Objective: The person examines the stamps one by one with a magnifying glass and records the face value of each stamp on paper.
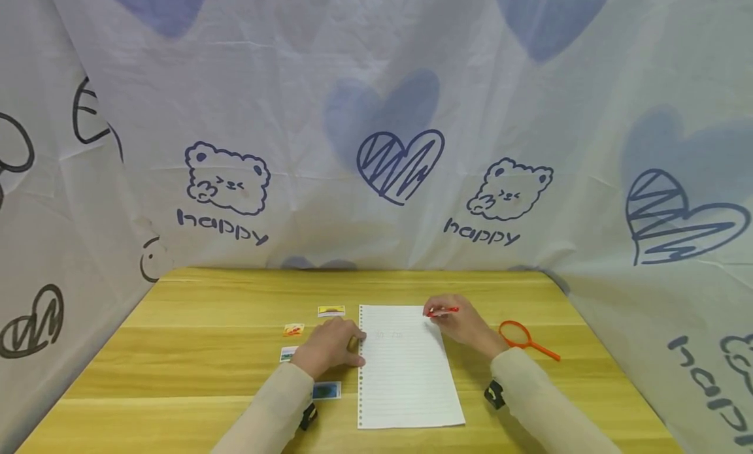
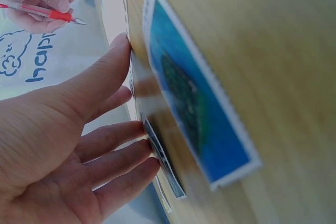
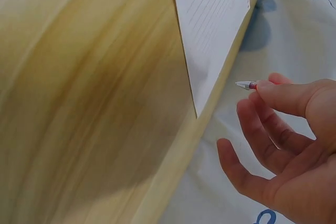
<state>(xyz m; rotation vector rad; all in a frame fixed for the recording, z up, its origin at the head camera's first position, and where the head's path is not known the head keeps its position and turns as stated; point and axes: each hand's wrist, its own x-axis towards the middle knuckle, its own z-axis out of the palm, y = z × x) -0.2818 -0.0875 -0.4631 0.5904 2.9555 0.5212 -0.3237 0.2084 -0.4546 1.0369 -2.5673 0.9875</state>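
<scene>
A lined loose-leaf sheet of paper [image 1: 406, 382] lies on the wooden table, with faint marks on its upper part. At its punched left edge, my left hand [image 1: 329, 344] rests with thumb and fingers spread and slightly bent, touching the margin. My right hand [image 1: 465, 326] pinches a red pen [image 1: 444, 311] between thumb and fingers over the sheet's upper right corner. In the right wrist view the pen's tip [image 3: 245, 84] points away from the fingers, clear of the paper. A blue stamp [image 2: 197, 90] with a perforated white border lies near the left hand.
More stamps lie left of the paper: a yellow one [image 1: 331, 311], an orange-red one [image 1: 293, 330] and a green one [image 1: 287, 354] partly behind the left hand. An orange magnifying glass [image 1: 544, 351] lies right of the right hand. A printed white curtain [image 1: 306, 147] surrounds the table.
</scene>
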